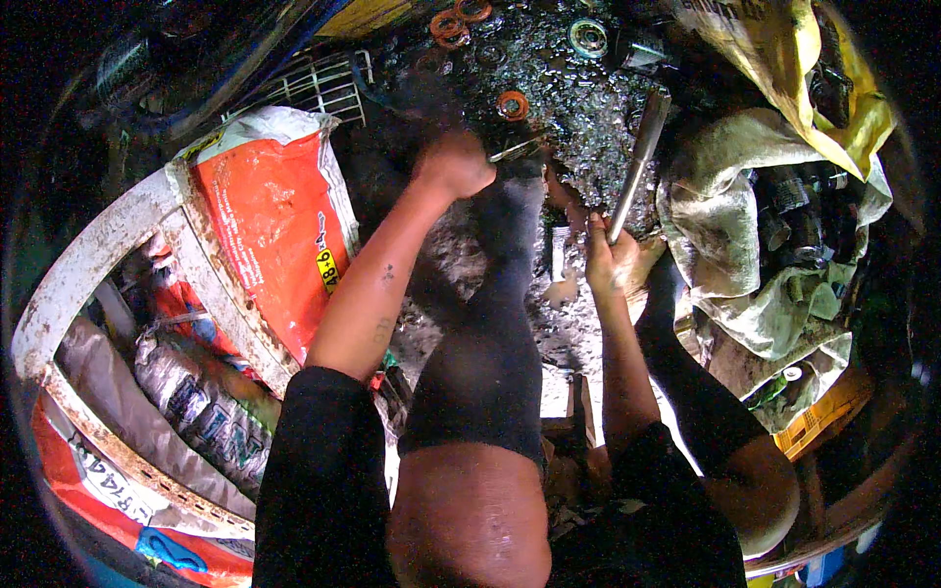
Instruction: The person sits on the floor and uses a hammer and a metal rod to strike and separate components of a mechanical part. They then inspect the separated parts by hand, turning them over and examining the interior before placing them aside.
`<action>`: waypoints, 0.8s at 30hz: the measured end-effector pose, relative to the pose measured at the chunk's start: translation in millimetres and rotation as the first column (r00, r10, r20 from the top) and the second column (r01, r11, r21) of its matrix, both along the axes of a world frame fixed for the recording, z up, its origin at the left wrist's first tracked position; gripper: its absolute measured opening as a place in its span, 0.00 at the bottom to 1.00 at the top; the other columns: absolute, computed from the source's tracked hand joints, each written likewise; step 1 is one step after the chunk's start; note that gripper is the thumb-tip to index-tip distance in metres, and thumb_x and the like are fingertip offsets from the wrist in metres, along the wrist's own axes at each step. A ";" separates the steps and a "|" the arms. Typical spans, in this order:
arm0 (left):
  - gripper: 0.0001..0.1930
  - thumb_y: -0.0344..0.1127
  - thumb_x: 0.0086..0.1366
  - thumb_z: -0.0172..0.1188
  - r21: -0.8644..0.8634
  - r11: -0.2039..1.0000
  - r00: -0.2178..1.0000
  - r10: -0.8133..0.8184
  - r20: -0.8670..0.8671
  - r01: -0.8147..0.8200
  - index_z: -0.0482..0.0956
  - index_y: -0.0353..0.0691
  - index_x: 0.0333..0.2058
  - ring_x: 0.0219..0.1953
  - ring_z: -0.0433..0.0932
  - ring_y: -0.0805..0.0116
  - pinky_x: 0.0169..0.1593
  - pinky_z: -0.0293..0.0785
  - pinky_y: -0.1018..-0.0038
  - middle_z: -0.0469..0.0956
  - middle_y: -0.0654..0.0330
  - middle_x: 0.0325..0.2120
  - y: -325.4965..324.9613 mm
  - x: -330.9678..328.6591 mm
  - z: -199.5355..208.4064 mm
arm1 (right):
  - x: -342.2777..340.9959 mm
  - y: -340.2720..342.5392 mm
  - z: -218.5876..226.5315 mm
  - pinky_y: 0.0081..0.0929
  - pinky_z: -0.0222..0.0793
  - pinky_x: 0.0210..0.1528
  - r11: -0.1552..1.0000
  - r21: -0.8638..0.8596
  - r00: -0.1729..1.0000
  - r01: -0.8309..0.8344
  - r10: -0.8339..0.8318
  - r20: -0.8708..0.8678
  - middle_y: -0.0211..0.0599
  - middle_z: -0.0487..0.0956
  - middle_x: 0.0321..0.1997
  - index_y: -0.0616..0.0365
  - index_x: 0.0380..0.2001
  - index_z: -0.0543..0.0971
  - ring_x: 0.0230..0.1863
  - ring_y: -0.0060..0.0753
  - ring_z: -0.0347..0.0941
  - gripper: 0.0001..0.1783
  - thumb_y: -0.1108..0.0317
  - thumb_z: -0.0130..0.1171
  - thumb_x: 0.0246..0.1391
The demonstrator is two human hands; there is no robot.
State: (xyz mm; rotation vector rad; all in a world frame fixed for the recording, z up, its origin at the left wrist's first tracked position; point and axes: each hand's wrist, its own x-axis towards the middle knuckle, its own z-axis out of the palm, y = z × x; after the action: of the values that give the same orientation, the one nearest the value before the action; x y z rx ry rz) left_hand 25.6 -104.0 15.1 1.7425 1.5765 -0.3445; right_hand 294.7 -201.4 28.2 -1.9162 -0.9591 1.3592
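My left hand is closed in a fist around a thin metal tool. Its narrow shaft points right, over the dark, wet ground; its handle is hidden in the fist. To the right, my right hand is wrapped around the lower end of a long silvery metal bar. The bar slants up and away, with a wider, darker far end. An orange ring lies on the ground just beyond the thin tool. What the tool's tip touches is too dark to tell.
More orange rings and a pale round part lie farther off. At left are a rusty white frame and an orange sack. A dirty whitish sack holding dark items stands at right. My legs stretch between my arms.
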 end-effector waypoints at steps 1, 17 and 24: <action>0.23 0.49 0.53 0.56 -0.009 1.000 1.000 -0.006 0.005 0.006 0.81 0.30 0.31 0.35 0.79 0.38 0.43 0.76 0.52 0.79 0.38 0.32 2.0 0.0 -1.8 | 0.3 -6.0 -11.1 0.18 0.51 0.21 1.000 0.013 1.000 0.018 -0.017 -0.020 0.21 0.68 0.17 0.62 0.22 0.77 0.20 0.12 0.58 0.16 0.63 0.60 0.60; 0.25 0.50 0.56 0.54 -0.153 0.988 0.999 0.016 0.044 -0.009 0.81 0.29 0.36 0.38 0.80 0.39 0.45 0.76 0.54 0.79 0.37 0.37 7.0 -10.5 -19.3 | -37.1 45.1 83.9 0.24 0.49 0.18 0.770 0.628 0.985 -0.114 0.171 -0.031 0.30 0.68 0.14 0.60 0.14 0.69 0.15 0.21 0.57 0.24 0.59 0.49 0.64; 0.23 0.47 0.56 0.48 -0.221 0.969 0.992 -0.121 -0.038 0.110 0.84 0.37 0.39 0.44 0.80 0.46 0.48 0.75 0.56 0.80 0.45 0.44 25.5 -7.1 -2.8 | 12.2 -17.5 -35.1 0.24 0.62 0.21 0.994 -0.044 0.959 -0.097 0.106 0.264 0.36 0.73 0.15 0.64 0.25 0.80 0.17 0.28 0.67 0.21 0.54 0.60 0.58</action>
State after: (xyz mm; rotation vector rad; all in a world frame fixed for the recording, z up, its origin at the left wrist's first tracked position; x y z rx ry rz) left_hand 18.5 -78.4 12.3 1.6684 1.4168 -0.6014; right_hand 306.9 -218.9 -7.0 -2.1368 -1.1854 1.1970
